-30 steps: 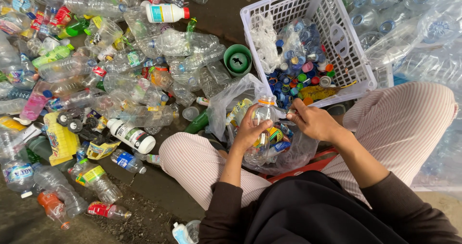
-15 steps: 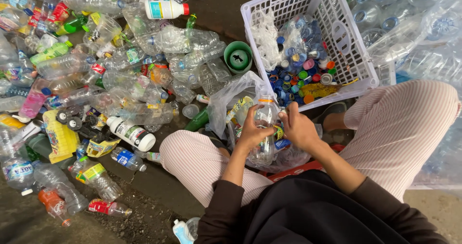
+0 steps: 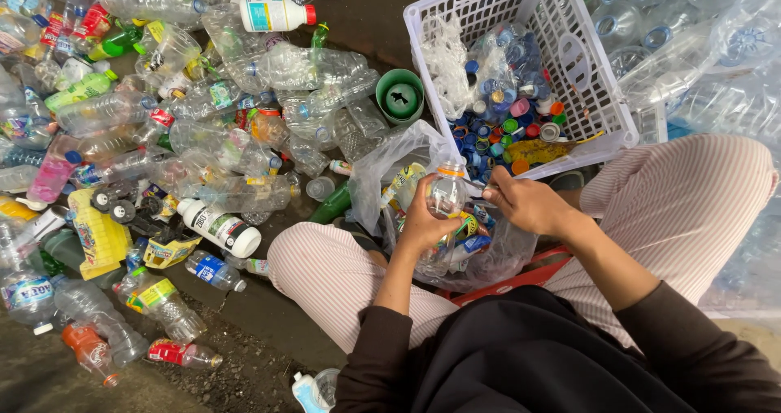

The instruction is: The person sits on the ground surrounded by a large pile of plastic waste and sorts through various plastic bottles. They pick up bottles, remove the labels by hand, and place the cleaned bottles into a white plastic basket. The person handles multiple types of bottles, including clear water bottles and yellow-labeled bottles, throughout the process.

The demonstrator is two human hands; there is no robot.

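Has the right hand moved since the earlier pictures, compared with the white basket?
Yes. The right hand has moved left, away from the basket's near right corner and toward the clear bottle held in the left hand, over the bag.

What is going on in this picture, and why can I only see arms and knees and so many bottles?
The camera sits on a person's head and looks down, so you see only their arms and striped trousers. The person sits on the ground. Their left hand holds a small clear plastic bottle. Their right hand pinches something thin at the bottle's side; it is too small to tell what. Between the knees lies a clear plastic bag of scraps. Ahead stands a white basket with many coloured bottle caps. To the left lies a big heap of empty plastic bottles.
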